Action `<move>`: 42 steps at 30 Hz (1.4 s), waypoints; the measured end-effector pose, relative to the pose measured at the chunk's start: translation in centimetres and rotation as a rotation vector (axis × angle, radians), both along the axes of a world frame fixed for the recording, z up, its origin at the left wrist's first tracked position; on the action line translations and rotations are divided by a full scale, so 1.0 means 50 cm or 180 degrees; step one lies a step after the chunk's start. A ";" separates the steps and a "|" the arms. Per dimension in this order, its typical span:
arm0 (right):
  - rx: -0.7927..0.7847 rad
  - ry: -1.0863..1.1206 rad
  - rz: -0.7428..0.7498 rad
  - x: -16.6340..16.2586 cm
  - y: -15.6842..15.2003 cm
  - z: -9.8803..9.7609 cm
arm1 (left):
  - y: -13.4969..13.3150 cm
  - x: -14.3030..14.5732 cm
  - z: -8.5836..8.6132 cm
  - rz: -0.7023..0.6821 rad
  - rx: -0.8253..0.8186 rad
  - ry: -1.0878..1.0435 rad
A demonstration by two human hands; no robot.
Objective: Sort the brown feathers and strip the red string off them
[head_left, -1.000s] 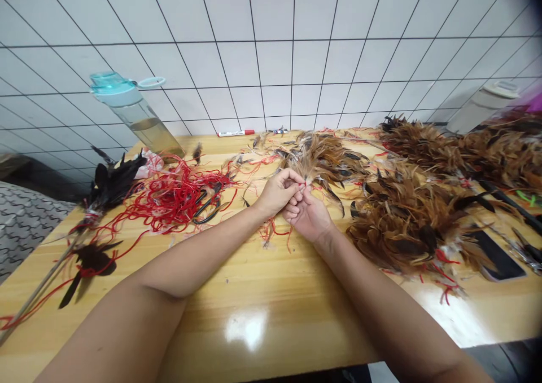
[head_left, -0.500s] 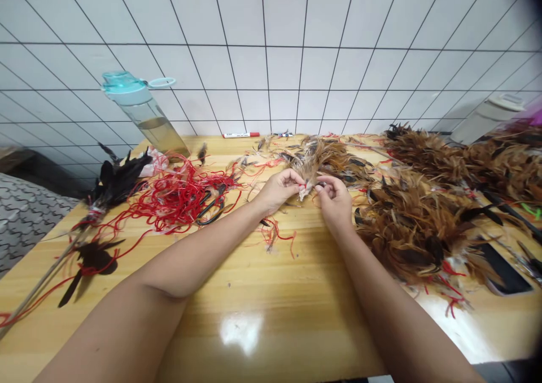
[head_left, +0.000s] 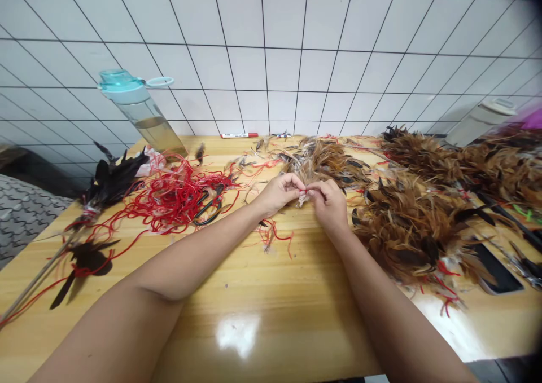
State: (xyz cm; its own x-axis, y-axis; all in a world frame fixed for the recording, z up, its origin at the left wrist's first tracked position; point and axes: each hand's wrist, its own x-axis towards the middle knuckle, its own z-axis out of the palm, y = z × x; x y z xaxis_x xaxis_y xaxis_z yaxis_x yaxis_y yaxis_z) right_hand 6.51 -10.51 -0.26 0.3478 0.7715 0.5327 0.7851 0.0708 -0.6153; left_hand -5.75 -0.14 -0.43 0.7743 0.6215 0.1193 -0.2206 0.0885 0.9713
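Note:
A bundle of brown feathers [head_left: 324,160] lies in front of me, with its pale quill ends [head_left: 301,201] towards me. My left hand [head_left: 279,194] is closed in a pinch at the bundle's tied end, where a bit of red string shows between the fingertips. From the other side, my right hand [head_left: 329,202] pinches the same red string, its fingertips close to those of my left. The fingers partly cover the knot area. Short red string scraps [head_left: 271,233] lie on the wooden table just below my left wrist.
A tangle of red string [head_left: 173,199] with dark-handled scissors [head_left: 209,207] lies left, near a water bottle [head_left: 154,126]. Black feathers on a stick [head_left: 112,183] are further left. Brown feather heaps [head_left: 406,225], a phone [head_left: 499,270] and another bottle [head_left: 480,120] are right. A marker [head_left: 239,135] lies along the wall.
My right hand has moved left, and its fingertips now meet my left hand's at the red string. The left hand has barely moved. The view has shifted slightly.

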 end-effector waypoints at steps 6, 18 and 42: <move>-0.0147 -0.0048 0.0030 0.000 -0.001 0.003 | 0.001 0.000 -0.002 0.0030 0.0037 0.0033; -0.0561 -0.0321 0.0004 -0.005 -0.004 0.013 | -0.008 0.000 0.003 -0.0046 0.0063 0.0098; -0.1852 -0.1280 -0.0233 0.017 -0.014 0.015 | 0.027 -0.011 -0.018 -0.0255 0.0782 0.0388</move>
